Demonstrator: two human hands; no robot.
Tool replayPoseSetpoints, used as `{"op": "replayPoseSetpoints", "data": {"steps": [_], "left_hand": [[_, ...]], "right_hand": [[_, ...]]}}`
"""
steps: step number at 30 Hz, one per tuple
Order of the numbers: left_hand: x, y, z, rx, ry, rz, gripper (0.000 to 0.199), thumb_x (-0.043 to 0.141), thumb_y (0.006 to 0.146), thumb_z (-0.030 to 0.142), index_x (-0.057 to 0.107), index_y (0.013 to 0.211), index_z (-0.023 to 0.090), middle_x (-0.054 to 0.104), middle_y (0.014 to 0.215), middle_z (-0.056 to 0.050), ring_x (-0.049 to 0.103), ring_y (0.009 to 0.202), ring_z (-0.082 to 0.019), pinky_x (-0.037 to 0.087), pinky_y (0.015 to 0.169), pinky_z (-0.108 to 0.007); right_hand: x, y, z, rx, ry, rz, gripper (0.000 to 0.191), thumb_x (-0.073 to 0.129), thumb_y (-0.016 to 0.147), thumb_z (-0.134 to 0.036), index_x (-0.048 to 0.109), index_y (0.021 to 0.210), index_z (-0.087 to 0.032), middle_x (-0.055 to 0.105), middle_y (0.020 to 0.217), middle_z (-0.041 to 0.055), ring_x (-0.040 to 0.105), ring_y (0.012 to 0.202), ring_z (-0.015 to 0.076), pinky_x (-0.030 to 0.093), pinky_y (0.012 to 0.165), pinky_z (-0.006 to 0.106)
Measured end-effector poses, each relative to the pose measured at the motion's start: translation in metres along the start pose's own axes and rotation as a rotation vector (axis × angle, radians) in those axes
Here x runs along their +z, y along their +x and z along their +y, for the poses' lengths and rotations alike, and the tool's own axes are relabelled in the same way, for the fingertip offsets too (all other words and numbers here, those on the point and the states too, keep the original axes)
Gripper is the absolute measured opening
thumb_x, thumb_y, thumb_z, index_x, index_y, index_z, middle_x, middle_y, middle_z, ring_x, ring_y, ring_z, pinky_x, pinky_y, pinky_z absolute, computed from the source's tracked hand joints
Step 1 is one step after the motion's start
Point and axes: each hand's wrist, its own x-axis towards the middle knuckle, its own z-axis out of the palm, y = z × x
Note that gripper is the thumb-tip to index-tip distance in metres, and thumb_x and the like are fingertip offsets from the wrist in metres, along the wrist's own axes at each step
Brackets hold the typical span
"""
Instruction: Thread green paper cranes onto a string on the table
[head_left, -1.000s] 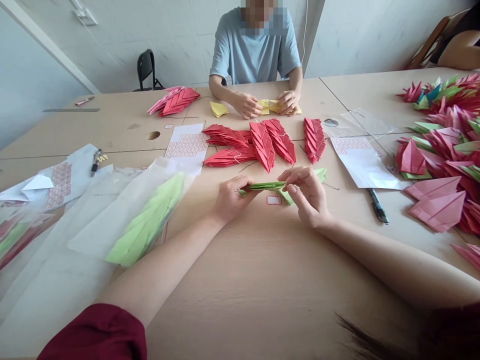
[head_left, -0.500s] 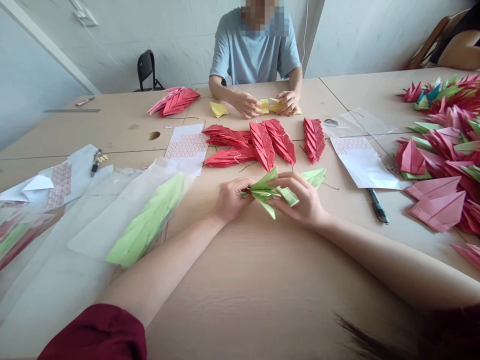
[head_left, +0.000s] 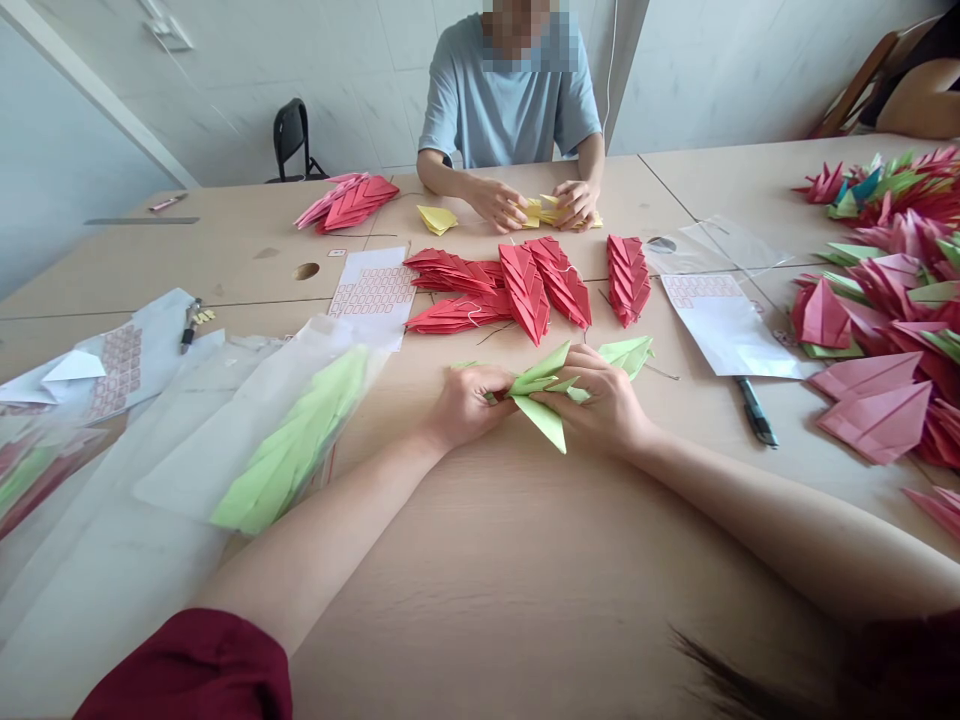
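Fingers of the left hand [head_left: 466, 403] are curled shut around one end of a strung bundle of light green folded paper pieces [head_left: 541, 392], while those of the right hand [head_left: 604, 405] are pinched on the other end, with pointed green flaps fanned out between the two grips. The bundle is held just above the pale wooden table [head_left: 525, 570], at the centre of the frame.

Just beyond the right hand, a loose green folded piece [head_left: 630, 352] is seen lying on the table. Further up the frame, several stacks of red folded paper pieces [head_left: 525, 280] are laid side by side, with a white sheet of small red-outlined labels [head_left: 375, 290] to their left. At the lower left, a clear plastic bag of more green folded pieces [head_left: 292, 440] is spread over the table. A black pen [head_left: 754, 412] lies to the right, and a heap of pink, red and green folded pieces [head_left: 885, 300] fills the right edge.

At the upper centre, yellow folded paper [head_left: 544, 212] is being handled by a person in a light blue shirt [head_left: 510, 100].

The step in hand is judged to be the gathering and pressing together of the green pieces; the next move would likely call for a firm squeeze from both ends so that the flaps are aligned without slipping apart.
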Motion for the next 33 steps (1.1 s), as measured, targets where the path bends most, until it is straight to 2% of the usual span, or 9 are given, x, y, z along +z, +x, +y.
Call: {"op": "replayPoseSetpoints", "data": {"steps": [5,10,14,17,21,23,28,30,33], "left_hand": [[-0.001,0.002,0.002,-0.062,0.013,0.015,0.032,0.066,0.084,0.041,0.068,0.066,0.015,0.058,0.056,0.000,0.049,0.052,-0.009,0.039,0.053,-0.022],[0.000,0.004,0.004,-0.079,-0.021,0.060,0.021,0.070,0.082,0.034,0.068,0.073,0.016,0.061,0.063,0.000,0.049,0.054,-0.008,0.040,0.053,-0.020],[0.000,0.004,0.003,-0.082,-0.014,0.131,0.023,0.069,0.082,0.032,0.061,0.067,0.015,0.054,0.059,0.002,0.046,0.053,-0.008,0.038,0.049,-0.019],[0.000,0.003,0.002,-0.069,0.022,0.147,0.028,0.068,0.083,0.031,0.055,0.064,0.015,0.047,0.057,0.004,0.044,0.053,-0.008,0.036,0.051,-0.020],[0.002,0.003,0.002,-0.008,0.105,0.137,0.035,0.065,0.084,0.031,0.045,0.060,0.016,0.041,0.057,0.004,0.040,0.055,-0.009,0.032,0.053,-0.024],[0.002,0.003,0.003,0.026,0.123,0.128,0.038,0.064,0.085,0.031,0.041,0.059,0.017,0.039,0.056,0.004,0.038,0.054,-0.009,0.030,0.053,-0.025],[0.003,0.003,0.003,0.049,0.147,0.114,0.035,0.063,0.086,0.033,0.045,0.061,0.018,0.041,0.056,0.003,0.039,0.054,-0.010,0.032,0.053,-0.026],[0.002,0.003,0.002,0.046,0.149,0.108,0.032,0.063,0.086,0.033,0.047,0.063,0.018,0.043,0.058,0.003,0.040,0.055,-0.010,0.033,0.054,-0.025],[0.002,0.003,0.002,0.038,0.136,0.104,0.032,0.064,0.086,0.033,0.047,0.063,0.017,0.042,0.058,0.003,0.040,0.055,-0.010,0.032,0.054,-0.025]], "right_hand": [[-0.005,0.000,0.000,0.044,0.091,-0.053,0.018,0.063,0.088,-0.026,0.069,0.072,-0.022,0.066,0.083,0.0030,0.060,0.087,0.0184,0.049,0.076,0.033],[-0.009,0.002,0.002,0.136,0.138,0.062,0.020,0.055,0.092,-0.025,0.066,0.077,-0.020,0.063,0.100,0.0054,0.061,0.091,0.0170,0.049,0.081,0.033],[-0.008,0.004,0.002,0.131,0.134,0.133,0.005,0.059,0.089,-0.025,0.059,0.086,-0.021,0.060,0.095,0.0043,0.058,0.090,0.0169,0.048,0.075,0.031],[-0.009,0.003,-0.002,0.093,0.068,0.197,0.008,0.061,0.088,-0.023,0.053,0.087,-0.021,0.056,0.085,0.0024,0.053,0.077,0.0147,0.046,0.066,0.029],[-0.009,-0.001,-0.007,-0.050,0.015,0.065,0.003,0.053,0.092,-0.021,0.055,0.094,-0.021,0.058,0.084,0.0031,0.053,0.073,0.0141,0.046,0.065,0.030],[-0.006,-0.003,-0.008,-0.081,0.002,0.076,0.007,0.058,0.090,-0.022,0.053,0.095,-0.022,0.058,0.084,0.0028,0.053,0.072,0.0141,0.047,0.064,0.030],[0.002,-0.004,-0.004,0.041,0.051,0.266,0.024,0.064,0.083,-0.021,0.046,0.099,-0.022,0.054,0.091,0.0026,0.054,0.069,0.0120,0.050,0.064,0.031],[0.002,-0.003,-0.004,0.075,0.054,0.248,0.021,0.063,0.084,-0.021,0.047,0.099,-0.022,0.056,0.090,0.0022,0.056,0.068,0.0117,0.050,0.063,0.030],[0.001,-0.003,-0.005,0.046,-0.016,0.180,0.010,0.060,0.085,-0.018,0.051,0.089,-0.021,0.059,0.077,0.0002,0.057,0.065,0.0120,0.048,0.058,0.026]]}}
